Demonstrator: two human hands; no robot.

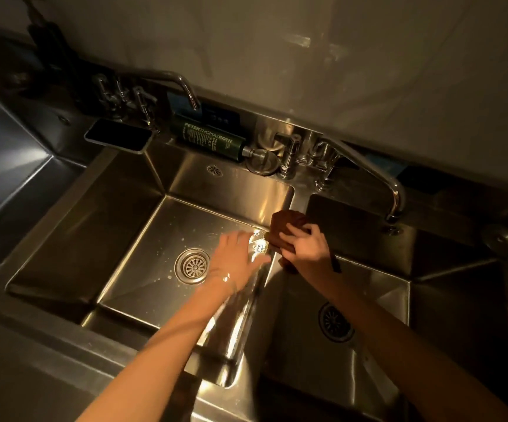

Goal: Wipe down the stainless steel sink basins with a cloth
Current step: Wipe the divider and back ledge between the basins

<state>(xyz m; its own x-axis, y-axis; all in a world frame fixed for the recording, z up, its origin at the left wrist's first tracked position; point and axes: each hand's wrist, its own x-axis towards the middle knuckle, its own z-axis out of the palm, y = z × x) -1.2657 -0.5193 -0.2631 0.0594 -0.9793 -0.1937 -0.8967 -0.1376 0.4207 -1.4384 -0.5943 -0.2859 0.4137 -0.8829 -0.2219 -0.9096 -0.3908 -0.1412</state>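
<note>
Dim kitchen: multi-basin stainless sink [143, 178], wall-side faucets [368, 166].

steel sink unit [64, 339] | back ledge: green bottle [207, 138] (lying flat), phone [118, 136]

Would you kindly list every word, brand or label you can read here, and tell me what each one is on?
"PETER THOMAS ROTH": on the dark green bottle lying on its side on the ledge behind the middle basin.
Smaller print below the brand on that bottle: too small and blurred to read.
Nothing else legible.

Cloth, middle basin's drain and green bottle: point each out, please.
cloth [286, 222], head view, bunched top above the right hand's fingers
drain [192, 265], head view, strainer centre
green bottle [207, 138], head view, lettered side
</note>
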